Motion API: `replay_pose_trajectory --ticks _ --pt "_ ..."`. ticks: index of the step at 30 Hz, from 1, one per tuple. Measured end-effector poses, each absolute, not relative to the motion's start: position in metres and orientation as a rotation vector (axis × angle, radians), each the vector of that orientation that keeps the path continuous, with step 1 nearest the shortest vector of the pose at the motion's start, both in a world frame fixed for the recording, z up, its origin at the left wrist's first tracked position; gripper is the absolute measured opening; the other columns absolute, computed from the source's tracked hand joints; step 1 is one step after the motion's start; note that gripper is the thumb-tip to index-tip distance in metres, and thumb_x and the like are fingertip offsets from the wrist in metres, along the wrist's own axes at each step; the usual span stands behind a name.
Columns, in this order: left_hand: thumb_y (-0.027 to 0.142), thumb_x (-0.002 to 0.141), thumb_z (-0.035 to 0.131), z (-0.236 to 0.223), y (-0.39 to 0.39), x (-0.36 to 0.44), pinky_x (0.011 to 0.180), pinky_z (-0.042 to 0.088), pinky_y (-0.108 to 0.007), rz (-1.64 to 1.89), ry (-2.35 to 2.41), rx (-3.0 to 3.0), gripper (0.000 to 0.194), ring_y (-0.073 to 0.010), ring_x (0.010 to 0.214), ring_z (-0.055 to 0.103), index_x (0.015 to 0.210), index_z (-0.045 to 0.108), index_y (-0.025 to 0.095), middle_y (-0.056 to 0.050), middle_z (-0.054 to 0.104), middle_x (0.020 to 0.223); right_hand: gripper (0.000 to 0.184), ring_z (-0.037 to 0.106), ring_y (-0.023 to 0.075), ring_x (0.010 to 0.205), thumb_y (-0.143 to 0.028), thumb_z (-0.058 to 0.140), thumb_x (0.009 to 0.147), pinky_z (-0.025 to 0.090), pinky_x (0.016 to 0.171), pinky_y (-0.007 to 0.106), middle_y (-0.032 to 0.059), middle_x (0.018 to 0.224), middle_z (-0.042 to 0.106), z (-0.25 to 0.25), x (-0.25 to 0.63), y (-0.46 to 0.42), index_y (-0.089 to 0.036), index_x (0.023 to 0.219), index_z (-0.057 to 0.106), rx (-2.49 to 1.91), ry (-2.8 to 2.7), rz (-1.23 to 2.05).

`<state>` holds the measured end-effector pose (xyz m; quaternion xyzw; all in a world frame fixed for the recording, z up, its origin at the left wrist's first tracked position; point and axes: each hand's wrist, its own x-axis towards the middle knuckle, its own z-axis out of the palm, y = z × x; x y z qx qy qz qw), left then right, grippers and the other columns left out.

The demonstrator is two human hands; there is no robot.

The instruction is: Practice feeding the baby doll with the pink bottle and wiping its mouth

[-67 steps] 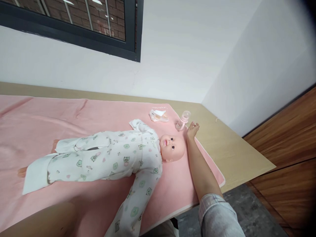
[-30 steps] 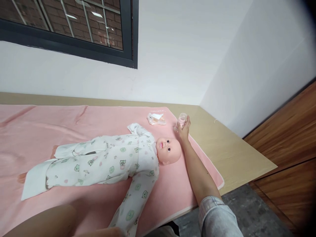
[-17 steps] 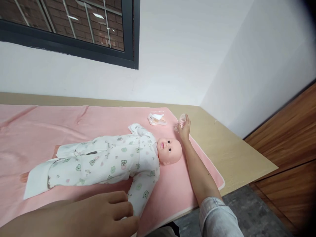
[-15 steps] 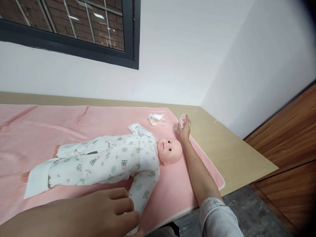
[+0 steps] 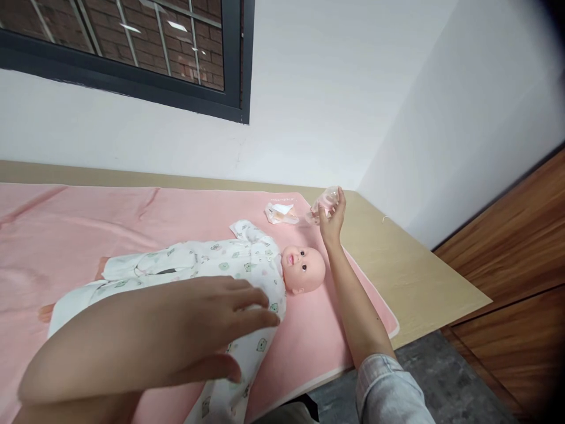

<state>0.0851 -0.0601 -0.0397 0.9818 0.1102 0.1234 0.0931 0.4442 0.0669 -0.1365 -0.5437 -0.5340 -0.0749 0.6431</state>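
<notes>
On its back lies a baby doll (image 5: 303,270) in white pyjamas with small green and pink prints. My right hand (image 5: 332,219) reaches past the doll's head, its fingers wrapped round what looks like a clear baby bottle (image 5: 325,199) with a pinkish part. The bottle is tilted and raised above the mat's corner. Over the doll's body and near arm hovers my left hand (image 5: 225,324), fingers apart and nothing in it; it hides part of the doll's trunk and legs.
A pink mat (image 5: 101,221) covers much of the light wooden table (image 5: 397,259). Near the mat's far corner lies a small opened clear packet (image 5: 281,213) with something white in it. Behind are a white wall and a dark-framed window (image 5: 176,94). Wooden panels (image 5: 507,312) stand at right.
My right hand has lifted the bottle slightly off the mat and tilted it. My left hand has moved up and to the right, over the doll's body.
</notes>
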Motion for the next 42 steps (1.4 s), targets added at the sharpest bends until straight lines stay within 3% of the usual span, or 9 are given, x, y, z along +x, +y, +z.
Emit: replay_pose_trajectory --ticks 5,10,14,22,29,37,42 --pt "0.040 0.088 0.064 -0.029 -0.026 0.097 0.095 0.051 -0.036 0.401 0.294 2.795 0.060 -0.0265 0.119 0.058 0.144 0.041 0.041 0.001 0.054 0.139 0.075 0.049 0.0230 0.129 -0.044 0.049 0.091 0.047 0.104 0.044 0.0107 0.151 0.031 -0.091 0.396 0.038 -0.034 0.152 0.007 -1.037 -1.365 -0.036" --pt "0.044 0.092 0.058 -0.036 0.010 0.119 0.101 0.047 -0.038 0.806 0.692 2.576 0.062 -0.0252 0.123 0.054 0.148 0.032 0.033 -0.004 0.047 0.144 0.075 0.047 0.0221 0.132 -0.050 0.055 0.090 0.047 0.106 0.043 0.0060 0.154 0.029 -0.067 0.346 0.002 -0.040 0.151 0.013 -0.857 -1.475 0.170" --pt "0.050 0.084 0.067 -0.043 0.022 0.135 0.099 0.048 -0.040 1.137 0.840 2.397 0.075 -0.0263 0.117 0.056 0.145 0.033 0.025 -0.009 0.057 0.131 0.073 0.049 0.0224 0.131 -0.048 0.061 0.087 0.048 0.107 0.044 0.0046 0.153 0.034 -0.067 0.318 -0.014 -0.039 0.149 0.021 -0.788 -1.515 0.331" --pt "0.035 0.072 0.072 -0.042 0.015 0.140 0.098 0.048 -0.045 1.084 0.883 2.297 0.083 -0.0300 0.114 0.059 0.145 0.034 0.025 -0.009 0.062 0.125 0.063 0.046 0.0213 0.133 -0.048 0.059 0.088 0.049 0.107 0.044 0.0028 0.150 0.037 -0.080 0.295 -0.017 -0.038 0.143 0.031 -0.764 -1.509 0.368" --pt "0.037 0.072 0.076 -0.043 0.014 0.142 0.099 0.048 -0.043 1.169 0.859 2.261 0.081 -0.0298 0.118 0.058 0.144 0.039 0.028 -0.007 0.061 0.127 0.057 0.047 0.0219 0.132 -0.051 0.051 0.092 0.050 0.106 0.046 0.0040 0.143 0.043 -0.078 0.293 -0.021 -0.039 0.142 0.028 -0.723 -1.443 0.412" --pt "0.039 0.076 0.069 -0.044 0.034 0.131 0.101 0.045 -0.038 1.110 1.015 2.413 0.064 -0.0294 0.118 0.057 0.136 0.051 0.026 -0.003 0.059 0.133 0.065 0.035 0.0230 0.143 -0.051 0.042 0.095 0.039 0.114 0.050 0.0036 0.150 0.029 -0.058 0.312 -0.025 -0.045 0.148 0.005 -0.675 -1.311 0.106" --pt "0.030 0.073 0.064 -0.045 0.069 0.105 0.098 0.044 -0.041 0.965 1.200 2.501 0.054 -0.0306 0.118 0.055 0.127 0.055 0.027 -0.002 0.060 0.130 0.067 0.044 0.0219 0.136 -0.049 0.045 0.093 0.045 0.109 0.045 0.0078 0.146 0.034 -0.068 0.386 0.019 -0.038 0.149 0.010 -0.869 -1.273 -0.107"
